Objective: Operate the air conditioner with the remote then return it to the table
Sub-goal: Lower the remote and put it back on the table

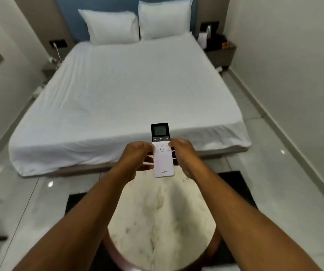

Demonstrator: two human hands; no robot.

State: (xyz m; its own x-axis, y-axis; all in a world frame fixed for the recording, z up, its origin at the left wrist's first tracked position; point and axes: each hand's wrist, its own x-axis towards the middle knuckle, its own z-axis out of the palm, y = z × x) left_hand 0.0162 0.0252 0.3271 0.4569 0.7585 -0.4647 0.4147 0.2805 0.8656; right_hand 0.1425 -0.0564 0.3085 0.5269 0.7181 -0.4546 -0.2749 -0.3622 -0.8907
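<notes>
Centre frame: both hands, left point(137, 159) and right point(184, 157), clasp the remote point(162, 153) above the table point(157, 222), screen up, likely for pressing buttons.

A white-sheeted bed point(126, 94) stretches away beyond the fingers, with two white pillows point(135, 24) against a blue headboard point(106, 4) at its far end. Glossy pale floor tiles point(286, 173) lie to either side, and a cluttered bedside shelf point(218, 45) stands far right.
</notes>
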